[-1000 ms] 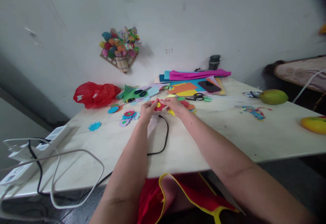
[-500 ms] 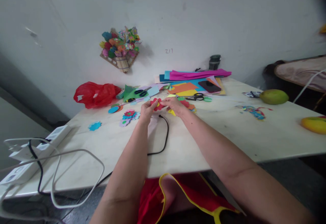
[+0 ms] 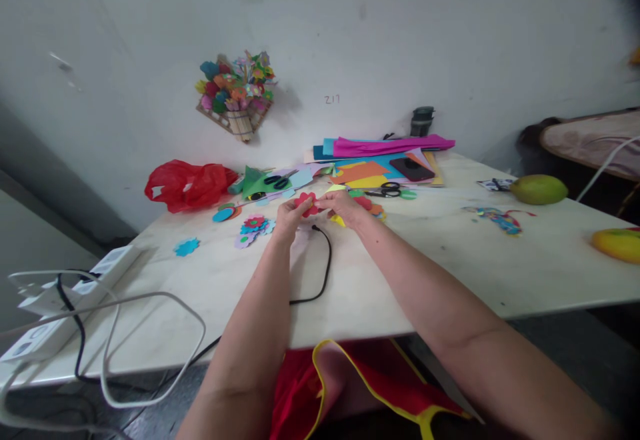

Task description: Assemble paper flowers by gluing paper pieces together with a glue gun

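A red paper flower [image 3: 303, 201] is held up over the table between both hands. My left hand [image 3: 289, 219] pinches its left side, the thumb lying across its middle. At its right edge the fingertips of my right hand [image 3: 341, 207] are closed on it. Behind and beside my right hand lie red and orange paper flowers [image 3: 364, 204] and a yellow paper piece [image 3: 338, 221], partly hidden. Left of my left hand is a pile of layered paper flowers [image 3: 254, 225], with a single blue paper flower [image 3: 187, 247] farther left.
Scissors [image 3: 390, 190], more scissors [image 3: 278, 180], coloured paper sheets [image 3: 365, 173] and a phone [image 3: 411, 169] lie toward the back. A black cable [image 3: 327, 267] crosses the table near my forearms. A power strip [image 3: 113, 263] sits left, a red plastic bag [image 3: 187, 187] behind, a green mango [image 3: 539, 190] right.
My left thumb has shifted slightly over the middle of the red flower, covering more of its yellow centre. Both hands otherwise stay in place.
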Available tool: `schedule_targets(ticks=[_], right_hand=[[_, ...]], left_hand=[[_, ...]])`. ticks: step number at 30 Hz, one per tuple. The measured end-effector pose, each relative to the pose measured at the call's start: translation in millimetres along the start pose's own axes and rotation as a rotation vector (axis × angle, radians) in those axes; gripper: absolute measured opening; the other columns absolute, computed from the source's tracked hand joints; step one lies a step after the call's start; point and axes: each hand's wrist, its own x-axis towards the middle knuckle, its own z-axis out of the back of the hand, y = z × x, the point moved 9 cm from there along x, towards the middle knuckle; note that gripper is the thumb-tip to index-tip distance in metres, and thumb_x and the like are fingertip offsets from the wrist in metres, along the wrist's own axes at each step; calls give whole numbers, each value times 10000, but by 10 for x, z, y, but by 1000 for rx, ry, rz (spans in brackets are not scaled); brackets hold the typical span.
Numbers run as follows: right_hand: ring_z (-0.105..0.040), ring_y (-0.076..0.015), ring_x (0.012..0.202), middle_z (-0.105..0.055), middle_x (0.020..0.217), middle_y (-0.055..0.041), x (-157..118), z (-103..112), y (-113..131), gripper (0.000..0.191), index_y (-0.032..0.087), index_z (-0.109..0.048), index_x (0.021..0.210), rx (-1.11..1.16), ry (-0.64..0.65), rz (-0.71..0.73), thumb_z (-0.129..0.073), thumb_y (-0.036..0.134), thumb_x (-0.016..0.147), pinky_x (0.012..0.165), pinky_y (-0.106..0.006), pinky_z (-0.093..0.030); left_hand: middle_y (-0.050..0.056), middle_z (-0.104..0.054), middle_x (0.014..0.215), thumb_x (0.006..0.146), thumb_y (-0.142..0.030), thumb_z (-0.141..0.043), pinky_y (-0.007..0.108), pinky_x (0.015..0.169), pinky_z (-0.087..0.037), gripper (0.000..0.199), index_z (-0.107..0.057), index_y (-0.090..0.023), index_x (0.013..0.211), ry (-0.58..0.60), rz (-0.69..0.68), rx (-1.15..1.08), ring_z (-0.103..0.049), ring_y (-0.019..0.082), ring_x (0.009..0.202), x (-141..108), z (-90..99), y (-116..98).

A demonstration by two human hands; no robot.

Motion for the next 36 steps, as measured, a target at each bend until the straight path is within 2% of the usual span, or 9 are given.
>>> schedule_targets(ticks=[13,20,36], right_hand=[[-555,-109,597,-624,606,2,-20,-5,2,82,166,-593,615,-3,-5,-17,-650,163,674,500,-221,-365],[-576,-119,644,-641,654,-4,-30,-32,7,72,173,-598,654,11,25,-14,-653,216,670,512,-223,-372],[-575,-112,645,-625,641,9,-54,-53,23,58,176,-579,655,23,19,-31,-635,171,668,497,-205,-371]], left_hand=[[24,-628,567,548,-506,-795,243,546,-344,393,-673,-138,616,11,1,3,-492,103,524,18,-16,35],[13,-609,560,574,-507,-782,242,528,-317,392,-658,-138,616,-10,-2,38,-465,94,512,38,17,53],[14,-601,560,561,-530,-780,249,557,-359,418,-644,-139,618,-9,2,28,-496,110,539,32,-7,38]])
